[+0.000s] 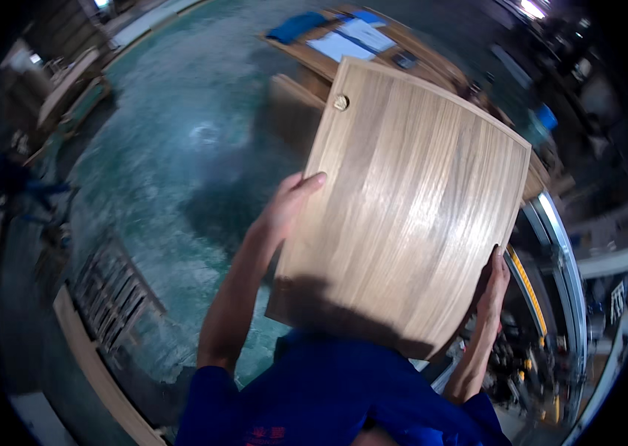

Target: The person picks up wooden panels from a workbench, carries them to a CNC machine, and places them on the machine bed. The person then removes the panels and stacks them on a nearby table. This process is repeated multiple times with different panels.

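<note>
two hands (289, 206) (494, 288) — one wooden panel (410, 201)

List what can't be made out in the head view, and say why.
All in the head view:
Left grip: most fingers hidden behind the panel.
Right grip: finger placement behind the panel's edge hidden by the panel.
Panel's back: turned away from the camera.
Table: partly covered by the panel.
Papers: any marks too small and blurred.
</note>
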Available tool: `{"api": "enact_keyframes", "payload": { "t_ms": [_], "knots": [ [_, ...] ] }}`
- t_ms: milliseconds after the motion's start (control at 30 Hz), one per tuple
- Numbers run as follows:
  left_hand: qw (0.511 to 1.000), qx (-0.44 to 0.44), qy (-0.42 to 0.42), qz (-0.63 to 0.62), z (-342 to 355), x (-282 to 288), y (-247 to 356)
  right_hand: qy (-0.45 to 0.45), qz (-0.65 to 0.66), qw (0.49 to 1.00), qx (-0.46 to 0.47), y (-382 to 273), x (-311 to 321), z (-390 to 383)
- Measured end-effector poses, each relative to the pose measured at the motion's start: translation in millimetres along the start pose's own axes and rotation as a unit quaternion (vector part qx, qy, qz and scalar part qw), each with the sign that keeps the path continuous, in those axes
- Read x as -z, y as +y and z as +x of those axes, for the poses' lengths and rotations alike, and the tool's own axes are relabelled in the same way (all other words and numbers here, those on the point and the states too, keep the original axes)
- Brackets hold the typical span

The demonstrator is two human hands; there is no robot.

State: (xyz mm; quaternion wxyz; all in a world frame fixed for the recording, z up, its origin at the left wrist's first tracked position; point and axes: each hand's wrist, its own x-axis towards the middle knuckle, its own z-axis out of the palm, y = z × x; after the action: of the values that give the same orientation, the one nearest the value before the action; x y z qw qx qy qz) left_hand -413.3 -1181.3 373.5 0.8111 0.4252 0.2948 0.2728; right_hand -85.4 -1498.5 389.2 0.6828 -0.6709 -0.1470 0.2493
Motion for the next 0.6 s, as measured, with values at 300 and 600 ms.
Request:
{"api": "enact_keyframes", "payload": {
  "t_ms": [300,600],
  "knots": [
    [0.983,-0.020,0.178,0.034,9.9,129.4,14.1,-0.187,-0.043,0.980,-0.045,52.9,-186.0,218.6],
    [0.924,0.145,0.343,0.088,31.8,210.3,51.4,-0.316,-0.187,0.927,-0.072,93.6,-408.6,322.6]
  ]
}}
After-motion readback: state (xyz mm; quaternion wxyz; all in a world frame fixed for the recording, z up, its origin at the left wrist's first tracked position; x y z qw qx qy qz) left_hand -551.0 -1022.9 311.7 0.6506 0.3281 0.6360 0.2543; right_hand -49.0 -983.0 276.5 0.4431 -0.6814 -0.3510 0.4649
